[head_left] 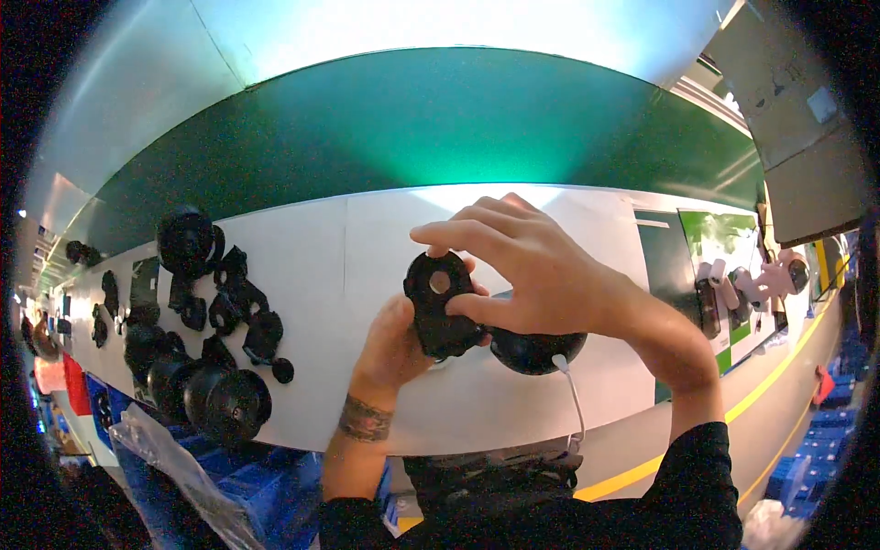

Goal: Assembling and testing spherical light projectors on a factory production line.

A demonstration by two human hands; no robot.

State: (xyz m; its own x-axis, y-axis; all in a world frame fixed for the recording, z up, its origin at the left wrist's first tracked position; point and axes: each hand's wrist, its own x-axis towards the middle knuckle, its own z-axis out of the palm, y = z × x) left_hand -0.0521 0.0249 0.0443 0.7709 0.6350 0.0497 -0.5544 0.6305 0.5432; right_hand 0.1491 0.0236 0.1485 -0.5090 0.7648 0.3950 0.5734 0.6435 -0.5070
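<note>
Above the white tabletop, my left hand (392, 341) is closed around a black oval-topped plastic part (433, 316). A pale round disc (440, 281) shows in the upper half of its face. My right hand (532, 266) reaches over from the right, its fingers stretched out above the part and its thumb touching the part's right side. Just beneath that hand sits a dark rounded object (539, 351), partly covered, with a white cable (574, 394) running from it toward the table's near edge.
On the left of the white table (316, 247) lie several black parts (264, 335) and round black housings (227, 403). Blue bins (275, 486) and clear plastic sheeting (174, 467) stand below. Another person's hand (775, 280) works at the far right, beside a green mat (715, 238).
</note>
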